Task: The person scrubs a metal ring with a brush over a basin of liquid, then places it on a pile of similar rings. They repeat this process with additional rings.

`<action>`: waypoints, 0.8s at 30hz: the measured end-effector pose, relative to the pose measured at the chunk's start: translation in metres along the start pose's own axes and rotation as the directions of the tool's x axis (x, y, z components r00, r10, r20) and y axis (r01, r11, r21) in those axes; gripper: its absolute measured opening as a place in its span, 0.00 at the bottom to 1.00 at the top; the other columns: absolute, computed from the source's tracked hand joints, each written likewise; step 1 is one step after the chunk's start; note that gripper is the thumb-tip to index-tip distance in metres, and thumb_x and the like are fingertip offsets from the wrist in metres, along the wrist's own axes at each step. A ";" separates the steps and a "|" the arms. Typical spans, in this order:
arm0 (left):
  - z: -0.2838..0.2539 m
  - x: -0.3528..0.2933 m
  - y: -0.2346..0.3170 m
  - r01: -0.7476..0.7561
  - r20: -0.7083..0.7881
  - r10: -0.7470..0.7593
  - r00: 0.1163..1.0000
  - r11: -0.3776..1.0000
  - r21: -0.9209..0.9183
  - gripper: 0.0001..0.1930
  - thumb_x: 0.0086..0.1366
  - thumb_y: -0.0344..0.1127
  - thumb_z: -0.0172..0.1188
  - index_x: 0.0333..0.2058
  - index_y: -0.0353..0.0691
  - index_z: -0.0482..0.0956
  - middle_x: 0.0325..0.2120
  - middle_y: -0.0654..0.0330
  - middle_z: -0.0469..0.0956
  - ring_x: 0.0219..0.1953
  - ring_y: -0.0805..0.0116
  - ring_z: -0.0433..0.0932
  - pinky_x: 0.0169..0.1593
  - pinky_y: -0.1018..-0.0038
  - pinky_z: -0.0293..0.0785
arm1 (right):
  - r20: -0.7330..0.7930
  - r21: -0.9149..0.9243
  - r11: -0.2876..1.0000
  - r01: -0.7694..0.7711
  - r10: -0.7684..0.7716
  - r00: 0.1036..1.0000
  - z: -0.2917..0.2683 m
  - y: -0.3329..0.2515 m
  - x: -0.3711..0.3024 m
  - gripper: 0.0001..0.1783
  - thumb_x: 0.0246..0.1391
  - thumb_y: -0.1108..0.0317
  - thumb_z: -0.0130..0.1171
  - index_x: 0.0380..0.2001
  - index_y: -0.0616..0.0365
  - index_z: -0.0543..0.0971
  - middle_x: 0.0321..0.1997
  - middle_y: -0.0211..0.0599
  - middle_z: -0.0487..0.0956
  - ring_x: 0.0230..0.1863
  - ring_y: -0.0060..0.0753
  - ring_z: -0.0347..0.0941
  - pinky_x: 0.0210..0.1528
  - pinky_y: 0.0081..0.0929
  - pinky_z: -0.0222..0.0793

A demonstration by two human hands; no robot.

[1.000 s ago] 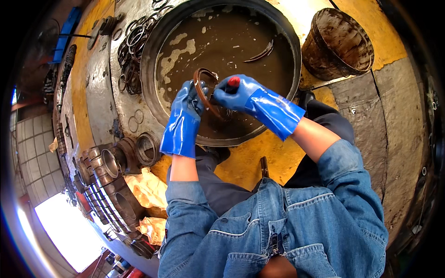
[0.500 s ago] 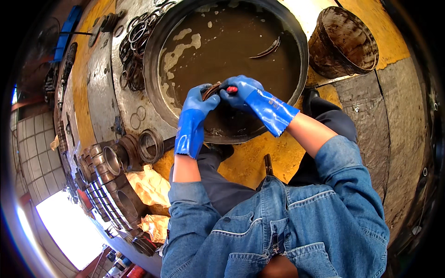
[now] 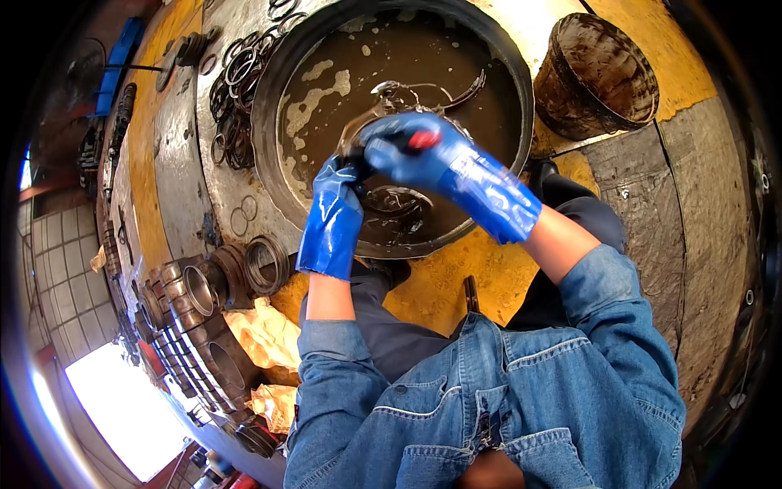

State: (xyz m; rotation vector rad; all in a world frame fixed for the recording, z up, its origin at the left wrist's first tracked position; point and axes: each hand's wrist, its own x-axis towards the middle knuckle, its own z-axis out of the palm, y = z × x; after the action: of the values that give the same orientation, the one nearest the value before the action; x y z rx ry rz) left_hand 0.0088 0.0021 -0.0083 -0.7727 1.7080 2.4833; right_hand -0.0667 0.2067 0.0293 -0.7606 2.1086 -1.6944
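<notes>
A wide dark basin (image 3: pixel 270 175) of murky brown liquid lies in front of me. Over its near left part, my left hand (image 3: pixel 336 181), in a blue rubber glove, is closed on a wet dark metal ring (image 3: pixel 355 129), which is partly hidden by the other glove. My right hand (image 3: pixel 407 151), gloved alike and smeared by motion, is closed round a red-handled tool (image 3: pixel 423 140) whose working end I cannot make out. It crosses close over the ring and left fingers. Beyond, a curved dark piece (image 3: pixel 466 96) pokes out of the rippled liquid.
Dark rings (image 3: pixel 236 90) lie heaped left of the basin. Nearer stand stacked metal rings (image 3: pixel 266 265), cylindrical metal parts (image 3: pixel 199 289) and crumpled brown paper (image 3: pixel 265 334). At the far right stands a grimy bucket (image 3: pixel 599 77). My boot (image 3: pixel 554 181) is beside the basin's right rim.
My right hand has swung left and across, over the left hand. The ring shows more above the gloves now. The liquid, calmer before, is splashed and rippled.
</notes>
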 end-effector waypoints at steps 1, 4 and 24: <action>-0.009 0.010 -0.012 -0.024 0.047 0.028 0.999 0.997 -0.071 0.17 0.74 0.31 0.61 0.59 0.36 0.80 0.48 0.57 0.86 0.45 0.73 0.83 0.37 0.79 0.70 | 0.015 -0.006 0.970 0.242 -0.242 0.970 0.007 0.007 -0.002 0.14 0.67 0.59 0.63 0.50 0.51 0.87 0.41 0.40 0.89 0.40 0.38 0.86 0.48 0.35 0.83; 0.009 0.005 -0.013 0.043 -0.054 -0.044 0.998 0.999 -0.019 0.18 0.71 0.27 0.62 0.58 0.37 0.80 0.46 0.59 0.87 0.43 0.72 0.84 0.32 0.81 0.71 | -0.129 -0.101 0.994 0.029 -0.042 0.991 0.006 0.016 -0.002 0.13 0.63 0.57 0.65 0.47 0.47 0.88 0.42 0.40 0.89 0.43 0.43 0.87 0.49 0.36 0.83; 0.021 0.003 -0.018 0.072 -0.010 -0.073 0.997 0.992 -0.105 0.23 0.73 0.24 0.61 0.65 0.32 0.73 0.57 0.45 0.83 0.49 0.59 0.86 0.44 0.72 0.85 | -0.338 0.146 0.915 -0.377 0.405 0.850 -0.012 0.052 0.014 0.17 0.62 0.55 0.63 0.42 0.58 0.87 0.32 0.42 0.86 0.32 0.34 0.84 0.40 0.31 0.80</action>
State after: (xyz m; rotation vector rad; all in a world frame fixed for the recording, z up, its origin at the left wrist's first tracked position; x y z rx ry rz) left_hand 0.0033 0.0272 -0.0196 -0.8466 1.5359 2.5409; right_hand -0.0952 0.2159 -0.0169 0.0268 2.2183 -1.7623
